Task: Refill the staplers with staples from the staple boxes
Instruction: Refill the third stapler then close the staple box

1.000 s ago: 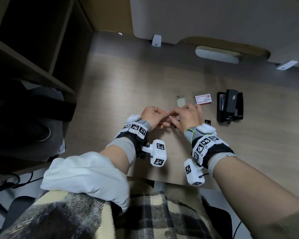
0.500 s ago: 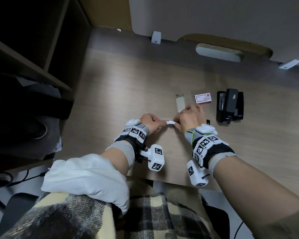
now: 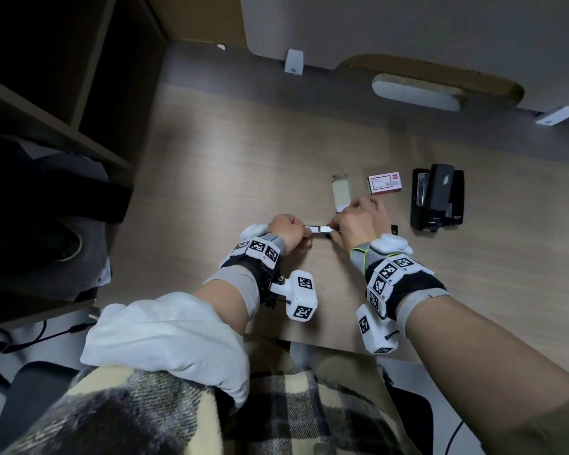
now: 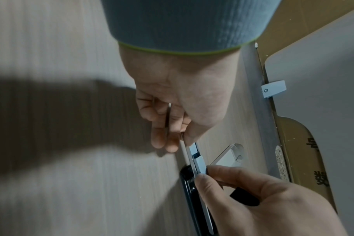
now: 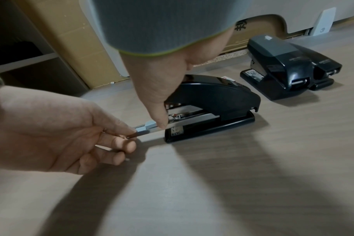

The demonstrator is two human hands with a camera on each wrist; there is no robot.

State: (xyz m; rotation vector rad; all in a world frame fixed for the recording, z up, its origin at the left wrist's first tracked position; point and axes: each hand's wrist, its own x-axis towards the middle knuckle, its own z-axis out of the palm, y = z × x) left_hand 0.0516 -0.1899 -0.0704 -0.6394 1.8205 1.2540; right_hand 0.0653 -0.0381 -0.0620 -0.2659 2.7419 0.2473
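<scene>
In the head view, the right hand (image 3: 358,221) covers nearly all of the black desktop stapler (image 5: 212,102) under it; only the pulled-out metal staple tray (image 3: 319,228) shows at its 9 o'clock. The print on the red-and-white cardboard staple box (image 3: 385,184) is too small to read. The left wrist view cuts that stapler off at 6 o'clock.

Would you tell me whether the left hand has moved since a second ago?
Yes. The left hand has drawn leftward, away from the right hand and the red-and-white staple box, pinching the stapler's metal staple tray as it slides out.
</scene>
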